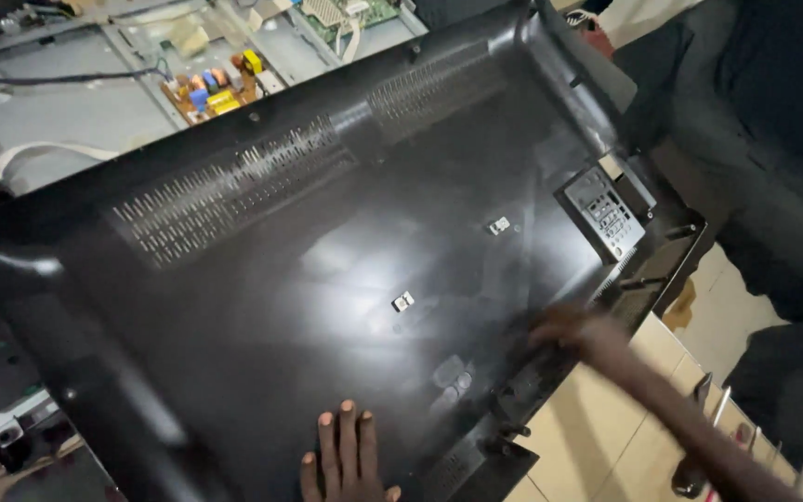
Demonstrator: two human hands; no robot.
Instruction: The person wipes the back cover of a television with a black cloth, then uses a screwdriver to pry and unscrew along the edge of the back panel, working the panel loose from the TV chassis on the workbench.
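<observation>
A large black plastic back cover of a flat television (327, 260) lies across the view, with vent slots near its top and a connector panel (603, 212) at its right side. My left hand (346, 457) lies flat on the cover's near edge, fingers spread, holding nothing. My right hand (573, 333) reaches in from the lower right and touches the cover's right lower edge; it is motion-blurred, so its grip is unclear.
Behind the cover lies an opened grey metal chassis (76, 112) with a brown circuit board (211, 88), a green board (355, 14) and cables. Cream floor tiles (597, 437) show at the lower right. A seated person in dark clothing (773, 167) is at the right.
</observation>
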